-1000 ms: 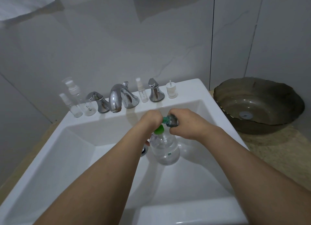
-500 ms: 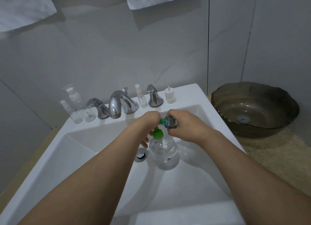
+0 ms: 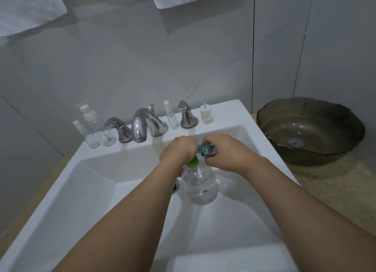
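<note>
Over the white sink (image 3: 61, 190), my right hand (image 3: 227, 151) grips a small teal glass bottle (image 3: 207, 148) held on its side, neck pointing left. My left hand (image 3: 179, 147) is curled round the bottle's neck end; what its fingers pinch there is hidden. Just below both hands a clear plastic bottle with a green cap (image 3: 200, 182) stands upright in the basin, beside the drain (image 3: 176, 187).
A chrome faucet (image 3: 140, 127) with two handles (image 3: 119, 129) (image 3: 187, 115) lines the back ledge, among small clear spray bottles (image 3: 87, 133) (image 3: 171, 117) and a white cap (image 3: 206, 115). A dark glass vessel basin (image 3: 309, 131) sits on the counter to the right. Towels hang on the wall above.
Both hands stay together on the teal bottle over the basin. The view has tilted slightly upward, showing more of the towels.
</note>
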Demonstrator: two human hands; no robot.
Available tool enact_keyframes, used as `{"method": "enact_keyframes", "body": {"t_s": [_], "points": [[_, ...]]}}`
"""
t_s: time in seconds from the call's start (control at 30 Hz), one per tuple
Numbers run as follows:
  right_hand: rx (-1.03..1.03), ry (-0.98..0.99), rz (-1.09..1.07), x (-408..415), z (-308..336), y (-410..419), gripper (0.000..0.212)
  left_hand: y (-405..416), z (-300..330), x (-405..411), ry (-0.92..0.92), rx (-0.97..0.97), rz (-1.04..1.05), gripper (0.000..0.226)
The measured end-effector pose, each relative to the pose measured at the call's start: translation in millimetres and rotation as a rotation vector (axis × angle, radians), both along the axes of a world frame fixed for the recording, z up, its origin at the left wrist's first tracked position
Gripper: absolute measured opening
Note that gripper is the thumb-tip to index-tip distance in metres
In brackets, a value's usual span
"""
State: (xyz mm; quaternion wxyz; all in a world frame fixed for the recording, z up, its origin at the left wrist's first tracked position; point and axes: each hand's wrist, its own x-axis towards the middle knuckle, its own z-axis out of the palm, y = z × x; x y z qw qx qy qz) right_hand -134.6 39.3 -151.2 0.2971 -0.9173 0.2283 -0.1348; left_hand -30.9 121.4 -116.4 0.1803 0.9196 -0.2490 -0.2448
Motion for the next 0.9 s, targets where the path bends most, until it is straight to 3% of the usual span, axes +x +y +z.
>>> {"method": "enact_keyframes", "body": {"t_s": [0.23, 0.4, 0.9], "points": [[-0.033, -0.065, 0.002, -1.4, 4.1, 2.4, 0.017, 4.1, 4.7, 11.1, 0.345, -0.058, 0.2, 0.049], [-0.079, -0.082, 0.003, -0.7, 3.7, 2.4, 0.018, 1.3, 7.9, 21.3, 0.423, -0.054, 0.185, 0.068], [-0.016, 0.014, -0.013, 0.7, 1.4, 2.1, 0.019, -8.2, -5.3, 10.2, 0.329, -0.03, 0.257, 0.036]]}}
